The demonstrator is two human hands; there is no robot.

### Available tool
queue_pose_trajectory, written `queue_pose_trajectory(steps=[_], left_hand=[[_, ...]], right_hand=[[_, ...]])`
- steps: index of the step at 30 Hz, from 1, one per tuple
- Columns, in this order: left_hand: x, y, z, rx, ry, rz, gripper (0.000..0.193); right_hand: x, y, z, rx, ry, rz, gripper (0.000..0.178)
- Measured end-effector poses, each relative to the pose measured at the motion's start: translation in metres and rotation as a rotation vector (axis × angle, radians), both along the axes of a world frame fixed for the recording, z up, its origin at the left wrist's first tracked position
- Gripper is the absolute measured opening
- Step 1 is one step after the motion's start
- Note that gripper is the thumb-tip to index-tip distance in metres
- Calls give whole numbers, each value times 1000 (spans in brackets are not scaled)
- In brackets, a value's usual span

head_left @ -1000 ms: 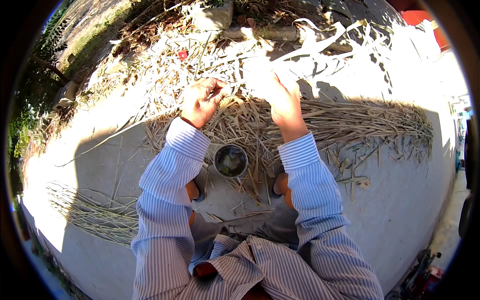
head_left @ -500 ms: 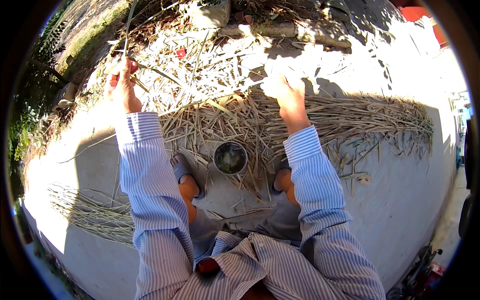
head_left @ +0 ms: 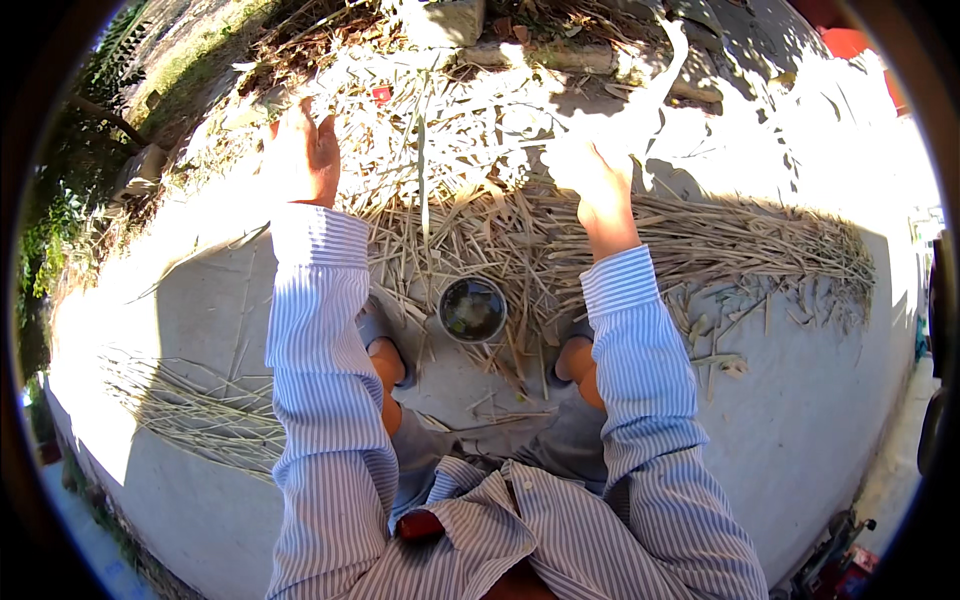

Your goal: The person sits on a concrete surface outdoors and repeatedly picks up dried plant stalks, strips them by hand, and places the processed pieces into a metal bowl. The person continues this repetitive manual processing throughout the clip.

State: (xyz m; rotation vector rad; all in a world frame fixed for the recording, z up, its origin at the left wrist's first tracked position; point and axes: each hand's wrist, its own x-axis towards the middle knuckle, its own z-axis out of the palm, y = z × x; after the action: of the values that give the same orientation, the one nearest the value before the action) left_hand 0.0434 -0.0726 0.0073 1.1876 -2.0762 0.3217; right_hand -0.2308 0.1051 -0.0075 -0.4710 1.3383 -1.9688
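Visibly, a strip (head_left: 422,165) shows between and apart from the left hand (head_left: 308,155), thumb parted from seemingly empty fingers, and the right hand (head_left: 603,185), its glare-washed fingers' spread and hold unclear, with straw (head_left: 480,222) nearby.

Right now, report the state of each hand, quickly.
Left hand: looks open, with nothing visibly gripped.
Right hand: cannot be told whether open or closed; glare washes out its far end.

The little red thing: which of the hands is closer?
Left. In this view, the left hand is below and left of the little red thing; the right hand is farther away, below and right.
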Motion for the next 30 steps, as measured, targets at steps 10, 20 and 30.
queue_pose_trajectory(steps=[10,20,30], left_hand=[[-22,38,-35,416,-29,-380,36],[-32,26,-19,268,64,-256,7],[-59,41,50,-143,-192,-134,21]], right_hand=[[1,-11,-6,-65,14,97,10],[18,-12,-3,-32,-58,131,4],[30,0,-17,78,77,412,19]])
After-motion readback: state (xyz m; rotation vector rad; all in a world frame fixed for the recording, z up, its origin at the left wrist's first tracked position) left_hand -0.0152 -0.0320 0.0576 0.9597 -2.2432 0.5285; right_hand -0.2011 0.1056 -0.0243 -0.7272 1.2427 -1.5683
